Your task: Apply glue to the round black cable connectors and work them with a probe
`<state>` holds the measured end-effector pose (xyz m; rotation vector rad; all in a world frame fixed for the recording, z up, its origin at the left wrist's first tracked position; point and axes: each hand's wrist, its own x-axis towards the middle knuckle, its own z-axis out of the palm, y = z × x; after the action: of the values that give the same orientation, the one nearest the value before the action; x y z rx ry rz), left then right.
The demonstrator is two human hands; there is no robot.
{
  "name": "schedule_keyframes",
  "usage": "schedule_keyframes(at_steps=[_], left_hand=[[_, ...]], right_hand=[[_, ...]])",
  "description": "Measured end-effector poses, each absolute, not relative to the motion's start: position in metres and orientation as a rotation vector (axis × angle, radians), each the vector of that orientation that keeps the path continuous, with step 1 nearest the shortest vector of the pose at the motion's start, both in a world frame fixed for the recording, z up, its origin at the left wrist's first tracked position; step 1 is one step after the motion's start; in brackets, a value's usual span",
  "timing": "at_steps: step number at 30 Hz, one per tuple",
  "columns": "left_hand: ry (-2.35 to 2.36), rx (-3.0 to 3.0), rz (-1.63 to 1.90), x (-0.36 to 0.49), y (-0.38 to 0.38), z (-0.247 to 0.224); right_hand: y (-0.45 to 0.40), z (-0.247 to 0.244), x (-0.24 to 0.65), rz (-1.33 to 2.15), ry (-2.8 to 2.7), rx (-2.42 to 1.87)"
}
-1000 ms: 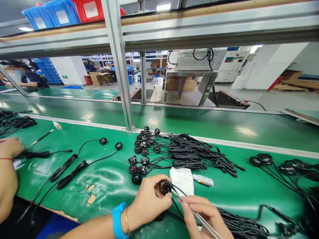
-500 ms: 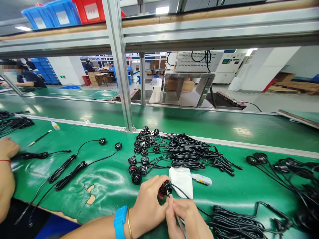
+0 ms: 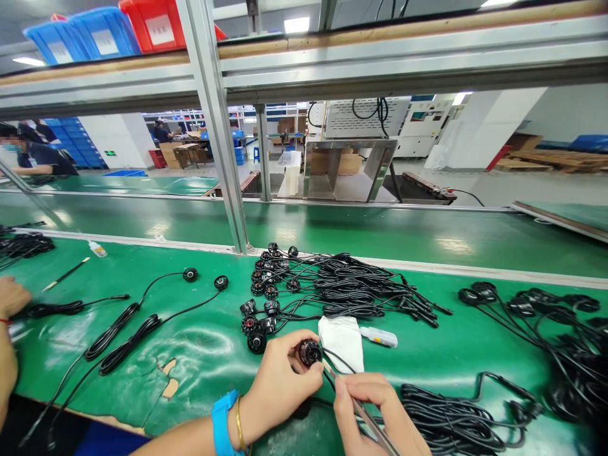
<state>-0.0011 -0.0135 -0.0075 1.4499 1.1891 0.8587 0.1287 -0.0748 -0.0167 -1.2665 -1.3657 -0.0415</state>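
Note:
My left hand (image 3: 280, 386), with a blue band and a gold bangle at the wrist, pinches a round black camera-like part (image 3: 310, 352) whose cable trails to the right. My right hand (image 3: 375, 411) grips a thin stick-like tool (image 3: 368, 423) like a pen, its pale tip close to the part's right side. Whether the tip touches is unclear. Just behind the hands lie a folded white cloth (image 3: 341, 342) and a small clear bottle (image 3: 379, 336). Beyond them is a pile of black cabled parts (image 3: 342, 285).
Coiled cables (image 3: 451, 421) lie at the right front, with more cabled parts (image 3: 527, 304) behind. Two cabled units (image 3: 128, 335) and a brush (image 3: 66, 273) are at left. Another person's arm (image 3: 7, 354) reaches in from the left edge. A metal post (image 3: 218, 139) rises behind.
My right hand has moved right, drawing the tool's tip back from the part. The part has turned in my left hand and shows more of its round face. The view has shifted slightly.

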Motion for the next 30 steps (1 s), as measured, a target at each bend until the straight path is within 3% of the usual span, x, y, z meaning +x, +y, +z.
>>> schedule_keyframes(at_steps=[19, 30], left_hand=[[1.131, 1.629, 0.901, -0.004, -0.017, -0.006], [1.099, 1.327, 0.776, -0.003, -0.008, -0.017]], right_hand=[[-0.063, -0.023, 0.132, 0.227, -1.584, -1.16], [-0.067, -0.002, 0.165, 0.222, -1.459, -1.248]])
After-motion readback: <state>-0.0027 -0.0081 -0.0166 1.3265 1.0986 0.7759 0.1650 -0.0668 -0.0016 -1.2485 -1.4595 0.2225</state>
